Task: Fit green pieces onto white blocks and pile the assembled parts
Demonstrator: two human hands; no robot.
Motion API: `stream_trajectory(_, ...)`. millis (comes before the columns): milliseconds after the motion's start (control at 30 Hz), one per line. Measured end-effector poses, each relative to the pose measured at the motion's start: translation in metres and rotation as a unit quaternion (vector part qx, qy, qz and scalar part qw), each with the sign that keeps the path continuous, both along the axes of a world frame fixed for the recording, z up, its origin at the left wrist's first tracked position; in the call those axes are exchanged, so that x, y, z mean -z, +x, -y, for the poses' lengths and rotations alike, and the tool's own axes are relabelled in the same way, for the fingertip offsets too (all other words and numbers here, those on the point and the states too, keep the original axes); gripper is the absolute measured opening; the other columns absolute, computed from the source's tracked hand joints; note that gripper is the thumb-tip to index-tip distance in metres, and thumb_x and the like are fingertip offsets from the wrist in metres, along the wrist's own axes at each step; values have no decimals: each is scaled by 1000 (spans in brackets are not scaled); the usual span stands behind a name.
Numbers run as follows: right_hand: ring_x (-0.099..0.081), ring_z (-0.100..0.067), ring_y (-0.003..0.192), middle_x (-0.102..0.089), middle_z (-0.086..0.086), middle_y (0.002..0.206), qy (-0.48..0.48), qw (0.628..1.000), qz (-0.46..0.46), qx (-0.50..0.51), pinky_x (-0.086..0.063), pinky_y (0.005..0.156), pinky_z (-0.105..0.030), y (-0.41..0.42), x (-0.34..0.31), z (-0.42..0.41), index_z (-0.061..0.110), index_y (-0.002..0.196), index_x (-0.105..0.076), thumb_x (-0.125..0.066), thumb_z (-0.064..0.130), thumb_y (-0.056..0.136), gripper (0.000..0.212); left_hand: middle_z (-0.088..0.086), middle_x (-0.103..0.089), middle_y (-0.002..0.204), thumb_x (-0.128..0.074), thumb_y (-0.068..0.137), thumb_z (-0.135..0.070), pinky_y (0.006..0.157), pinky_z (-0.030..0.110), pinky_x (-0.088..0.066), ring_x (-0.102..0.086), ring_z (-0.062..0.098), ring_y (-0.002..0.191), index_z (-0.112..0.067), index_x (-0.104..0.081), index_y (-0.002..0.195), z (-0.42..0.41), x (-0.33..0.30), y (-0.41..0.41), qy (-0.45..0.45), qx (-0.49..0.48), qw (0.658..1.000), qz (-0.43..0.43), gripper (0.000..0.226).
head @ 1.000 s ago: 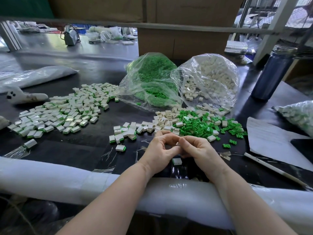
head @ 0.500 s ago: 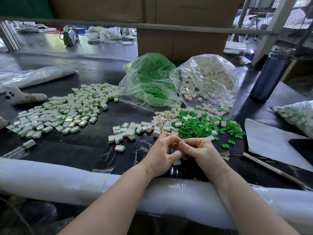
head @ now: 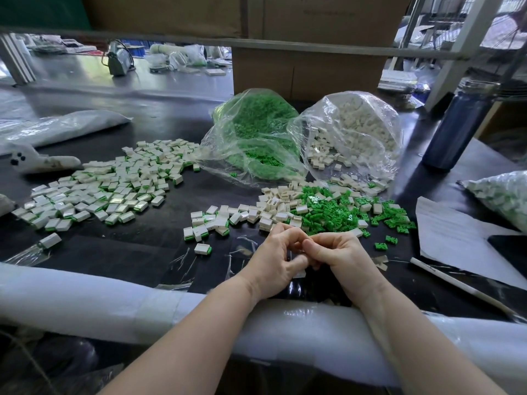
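My left hand [head: 272, 260] and my right hand [head: 340, 256] meet fingertip to fingertip just above the black table, near its front edge. Their curled fingers pinch a small part between them, and the fingers hide it. A white block [head: 299, 274] peeks out on the table beneath them. Loose white blocks [head: 273, 208] and loose green pieces [head: 336, 216] lie just beyond my hands. A wide pile of assembled white-and-green parts [head: 108, 192] spreads at the left. A smaller cluster of assembled parts [head: 205, 226] sits closer, and one single part [head: 203, 248] lies apart.
A clear bag of green pieces [head: 256, 138] and a clear bag of white blocks [head: 356, 132] stand open behind the loose parts. A dark blue bottle [head: 456, 124], paper sheets [head: 456, 238], a white stick [head: 456, 283] and another filled bag [head: 502, 195] occupy the right. White foam padding [head: 85, 297] covers the table's front edge.
Both hands have stayed together in the same spot, with only the fingers shifting slightly around the hidden part. The piles have not moved.
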State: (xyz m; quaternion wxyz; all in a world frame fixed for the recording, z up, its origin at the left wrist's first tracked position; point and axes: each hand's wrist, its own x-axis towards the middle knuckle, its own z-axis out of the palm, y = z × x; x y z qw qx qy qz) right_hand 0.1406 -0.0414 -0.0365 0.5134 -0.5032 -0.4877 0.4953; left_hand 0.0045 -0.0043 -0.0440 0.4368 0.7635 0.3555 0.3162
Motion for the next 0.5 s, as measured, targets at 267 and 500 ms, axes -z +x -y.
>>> stream_trajectory(267, -49, -11, 53, -61, -10, 60, -2, 1000, -5, 5, -41, 50, -17, 1, 1, 0, 2, 77, -73, -62, 2, 82, 13, 7, -45, 104, -61, 84, -2, 74, 6, -39, -48, 6, 82, -13, -61, 90, -1, 1, 0, -4, 4, 1000, 0, 13)
stream_trajectory(500, -50, -9, 51, -62, -7, 58, -4, 1000, -9, 3, -41, 49, -16, 0, 0, 0, 3, 76, -73, -63, 3, 81, 12, 6, -46, 104, -62, 84, -3, 74, 8, -40, -49, 9, 85, -16, -60, 88, 0, 0, 0, -6, 6, 1000, 2, 13)
